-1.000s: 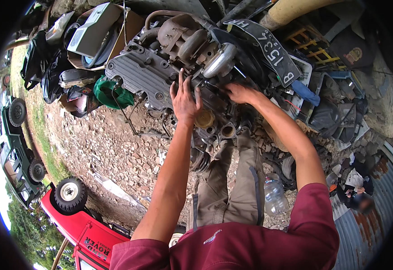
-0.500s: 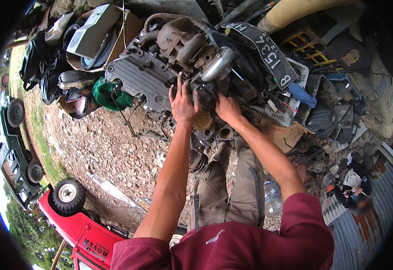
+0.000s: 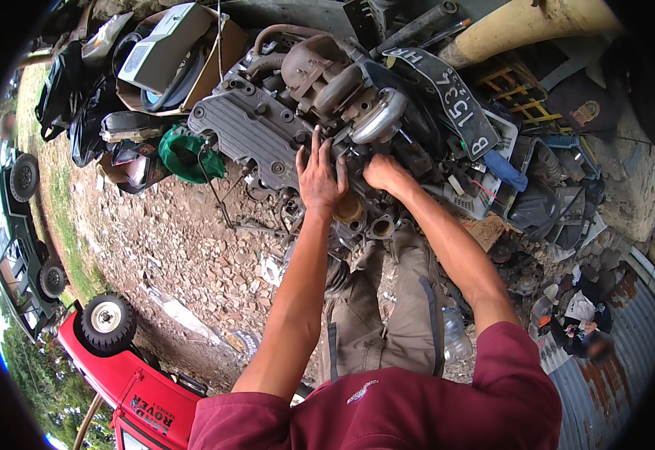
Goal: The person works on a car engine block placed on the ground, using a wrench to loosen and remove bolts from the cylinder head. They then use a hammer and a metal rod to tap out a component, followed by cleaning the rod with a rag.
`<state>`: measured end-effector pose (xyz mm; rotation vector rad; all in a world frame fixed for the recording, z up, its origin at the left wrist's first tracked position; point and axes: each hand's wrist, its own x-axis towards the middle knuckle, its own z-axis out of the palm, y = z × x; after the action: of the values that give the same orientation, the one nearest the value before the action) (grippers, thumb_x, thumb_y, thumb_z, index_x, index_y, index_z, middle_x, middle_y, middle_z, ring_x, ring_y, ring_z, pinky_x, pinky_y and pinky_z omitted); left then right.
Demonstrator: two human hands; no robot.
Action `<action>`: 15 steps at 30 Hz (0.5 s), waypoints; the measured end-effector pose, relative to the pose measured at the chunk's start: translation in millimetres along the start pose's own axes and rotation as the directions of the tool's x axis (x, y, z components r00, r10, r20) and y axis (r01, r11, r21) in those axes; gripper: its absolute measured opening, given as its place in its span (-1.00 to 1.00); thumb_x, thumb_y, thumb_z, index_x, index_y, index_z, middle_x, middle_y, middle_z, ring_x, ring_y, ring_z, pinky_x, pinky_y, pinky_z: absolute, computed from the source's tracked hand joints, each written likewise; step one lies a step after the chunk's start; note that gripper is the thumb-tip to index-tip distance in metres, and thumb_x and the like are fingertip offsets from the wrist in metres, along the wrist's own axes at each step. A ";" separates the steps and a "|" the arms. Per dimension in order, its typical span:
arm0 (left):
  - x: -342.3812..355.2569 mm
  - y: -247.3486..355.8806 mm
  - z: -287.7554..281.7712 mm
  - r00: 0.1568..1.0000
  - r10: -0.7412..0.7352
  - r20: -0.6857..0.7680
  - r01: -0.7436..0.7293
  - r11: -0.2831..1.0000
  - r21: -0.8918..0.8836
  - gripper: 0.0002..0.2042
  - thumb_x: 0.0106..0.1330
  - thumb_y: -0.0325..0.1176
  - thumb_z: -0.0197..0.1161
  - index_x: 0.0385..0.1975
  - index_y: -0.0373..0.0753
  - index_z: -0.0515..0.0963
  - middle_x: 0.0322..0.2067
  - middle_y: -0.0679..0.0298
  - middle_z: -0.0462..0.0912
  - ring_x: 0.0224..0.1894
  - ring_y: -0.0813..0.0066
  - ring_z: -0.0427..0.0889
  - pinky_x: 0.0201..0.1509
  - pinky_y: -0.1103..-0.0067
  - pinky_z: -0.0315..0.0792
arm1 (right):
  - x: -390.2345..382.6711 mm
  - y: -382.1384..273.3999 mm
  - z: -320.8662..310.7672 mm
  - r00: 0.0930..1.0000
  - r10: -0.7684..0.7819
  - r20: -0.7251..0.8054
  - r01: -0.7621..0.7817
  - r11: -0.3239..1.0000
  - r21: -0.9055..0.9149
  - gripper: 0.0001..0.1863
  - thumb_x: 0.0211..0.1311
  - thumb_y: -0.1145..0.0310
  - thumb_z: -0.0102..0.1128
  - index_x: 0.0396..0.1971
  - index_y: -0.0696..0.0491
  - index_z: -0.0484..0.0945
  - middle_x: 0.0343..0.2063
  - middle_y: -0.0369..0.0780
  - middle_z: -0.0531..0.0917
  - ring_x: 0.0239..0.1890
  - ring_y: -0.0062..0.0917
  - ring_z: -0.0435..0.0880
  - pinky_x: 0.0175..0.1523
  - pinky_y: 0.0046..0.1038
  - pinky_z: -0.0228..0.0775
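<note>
A greasy engine stands in front of me, with a grey ribbed valve cover [image 3: 248,135] on its left side. My left hand [image 3: 321,180] lies on the engine at the cover's right edge, fingers stretched and apart, holding nothing I can see. Close by on the right, my right hand [image 3: 387,174] is closed against a dark part below the silver turbocharger housing [image 3: 381,116]. Its fingertips are hidden, so what they grip cannot be made out. A rusty brown turbo casing [image 3: 312,64] sits farther back. Below my hands are a dull yellow round cap [image 3: 348,210] and a round port [image 3: 381,227].
Green cloth [image 3: 190,154] and a cardboard box [image 3: 211,64] with a pale case lie left of the engine. On the right are a black plate [image 3: 451,105], a crate [image 3: 485,199] and a blue rag [image 3: 506,172]. A red vehicle [image 3: 128,375] stands lower left; a person [image 3: 578,315] sits lower right.
The whole view has shifted slightly, so the engine sits a little farther right and lower. Both hands stay at nearly the same places on it; the left hand's fingers remain spread.
</note>
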<state>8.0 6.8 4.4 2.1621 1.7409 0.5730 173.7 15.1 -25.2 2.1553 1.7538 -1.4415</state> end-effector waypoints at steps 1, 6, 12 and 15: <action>0.2 0.1 0.1 1.000 0.004 0.000 -0.004 1.000 0.001 -0.56 0.31 -0.18 0.05 0.16 -0.22 0.38 0.38 0.10 0.24 0.24 0.16 0.45 0.42 0.23 0.10 | 0.6 -3.6 1.8 1.000 0.012 0.020 -0.012 1.000 0.002 -0.39 0.36 -0.05 -0.04 0.12 0.19 0.52 0.10 0.15 0.52 0.20 -0.08 0.51 0.28 -0.19 0.34; -0.4 1.0 -0.8 1.000 -0.009 0.002 0.009 1.000 0.025 -0.56 0.30 -0.20 0.11 0.15 -0.22 0.41 0.40 0.17 0.22 0.26 0.30 0.44 0.43 0.25 0.09 | -3.0 -8.0 -10.4 0.979 0.155 0.131 -0.151 0.988 -0.041 -0.50 0.30 0.09 0.01 0.01 0.18 0.58 0.04 0.11 0.58 0.12 -0.08 0.57 0.22 -0.19 0.41; 2.2 2.6 -1.2 1.000 -0.010 -0.005 0.010 1.000 0.012 -0.56 0.30 -0.20 0.11 0.15 -0.21 0.40 0.40 0.16 0.23 0.25 0.25 0.45 0.43 0.24 0.10 | -12.7 22.9 -9.3 0.994 0.058 -0.089 -0.062 0.997 -0.044 -0.54 0.27 0.08 0.05 -0.30 0.25 0.64 -0.23 0.19 0.64 -0.07 0.06 0.63 0.06 -0.03 0.46; 1.8 3.1 -2.0 1.000 -0.007 -0.002 0.007 1.000 0.020 -0.56 0.30 -0.20 0.11 0.15 -0.23 0.40 0.39 0.15 0.23 0.25 0.25 0.45 0.43 0.25 0.09 | -1.3 53.6 -5.9 1.000 0.014 -0.006 -0.013 0.994 0.112 -0.41 0.33 -0.09 0.02 -0.18 0.24 0.62 -0.22 0.17 0.65 -0.02 0.06 0.60 0.05 -0.10 0.45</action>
<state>9.9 7.8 7.8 2.1681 1.7622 0.5590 219.2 -2.8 -48.3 2.2233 1.6955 -1.5676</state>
